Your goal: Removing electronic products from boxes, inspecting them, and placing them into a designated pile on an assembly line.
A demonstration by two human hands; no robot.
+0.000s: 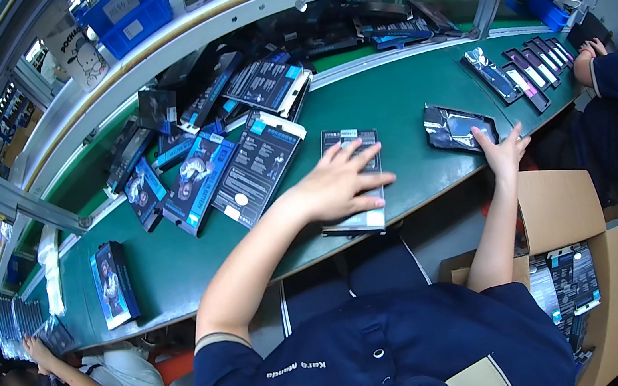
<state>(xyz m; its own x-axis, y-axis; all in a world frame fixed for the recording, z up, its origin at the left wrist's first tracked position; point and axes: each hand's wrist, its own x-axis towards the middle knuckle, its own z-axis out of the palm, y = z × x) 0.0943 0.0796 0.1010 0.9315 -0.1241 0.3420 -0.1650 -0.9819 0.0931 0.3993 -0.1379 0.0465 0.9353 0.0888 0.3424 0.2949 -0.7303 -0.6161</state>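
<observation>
My left hand [341, 181] lies with fingers spread across a flat dark retail box [372, 219] near the table's front edge. Part of that box is hidden under the palm. To its right, my right hand [504, 151] is at the near right corner of a shallow black tray [440, 141]. Its thumb touches the tray and its fingers are apart, off to the right of it. Inside the tray is a shiny clear-wrapped piece [458, 126].
Several dark and blue boxes [264, 164] are heaped at the back left. Narrow black trays [530, 81] line the right. An open carton [562, 205] of boxes stands below right. Co-workers sit at both ends; blue bins [127, 15] rest on the shelf above.
</observation>
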